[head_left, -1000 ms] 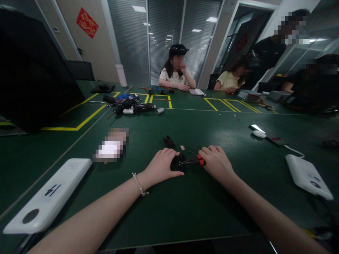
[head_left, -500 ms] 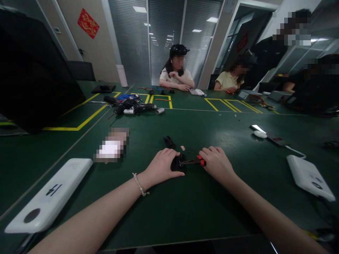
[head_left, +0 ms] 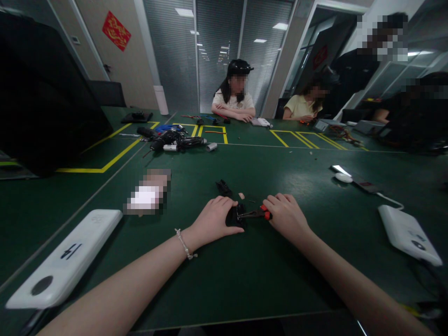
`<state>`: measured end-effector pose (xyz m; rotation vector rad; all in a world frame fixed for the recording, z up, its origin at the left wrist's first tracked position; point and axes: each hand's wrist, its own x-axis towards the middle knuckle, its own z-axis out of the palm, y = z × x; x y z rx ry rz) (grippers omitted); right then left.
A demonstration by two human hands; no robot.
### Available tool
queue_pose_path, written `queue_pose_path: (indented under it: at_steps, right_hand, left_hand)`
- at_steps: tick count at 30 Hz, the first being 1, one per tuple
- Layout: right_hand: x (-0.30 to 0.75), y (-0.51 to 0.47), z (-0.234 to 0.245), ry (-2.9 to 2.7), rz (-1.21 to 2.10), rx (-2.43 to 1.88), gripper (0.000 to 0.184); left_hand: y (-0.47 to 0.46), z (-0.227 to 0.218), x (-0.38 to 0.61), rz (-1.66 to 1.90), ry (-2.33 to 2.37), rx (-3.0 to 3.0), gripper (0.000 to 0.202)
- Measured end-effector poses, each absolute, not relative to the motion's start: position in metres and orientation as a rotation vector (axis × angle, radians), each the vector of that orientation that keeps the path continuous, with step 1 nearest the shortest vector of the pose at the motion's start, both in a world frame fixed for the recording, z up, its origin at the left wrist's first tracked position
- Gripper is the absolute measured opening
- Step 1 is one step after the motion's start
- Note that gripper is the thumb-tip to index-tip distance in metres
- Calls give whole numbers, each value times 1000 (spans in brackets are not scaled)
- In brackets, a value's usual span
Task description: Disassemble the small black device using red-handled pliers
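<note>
My left hand is closed around a small black plastic part, holding it down on the green table. Red-handled pliers are gripped in my right hand. Their dark jaws point left and reach the black part; what exactly they pinch is too small to make out. Just beyond my left hand lies another black piece. Beside it is a small pale scrap, and a thin dark sliver lies near the pliers.
At left are a white power bank and a blurred-out phone-like object. Another white device with a cable is at right. Farther back lies a heap of cables and tools. A person sits across the table; others are at right.
My hands, the pliers and the black part look almost unmoved. The person across the table has lowered a raised hand onto their other arm.
</note>
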<state>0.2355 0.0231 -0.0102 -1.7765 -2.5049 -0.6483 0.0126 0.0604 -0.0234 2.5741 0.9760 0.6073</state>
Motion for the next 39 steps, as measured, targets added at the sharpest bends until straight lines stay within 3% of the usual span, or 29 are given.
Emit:
queue_pose_path:
  at_steps: [39]
  right_hand:
    - [235,23,-9,-2488,-699,-1729,22]
  left_hand:
    - [61,-24,13,596,974,2577,59]
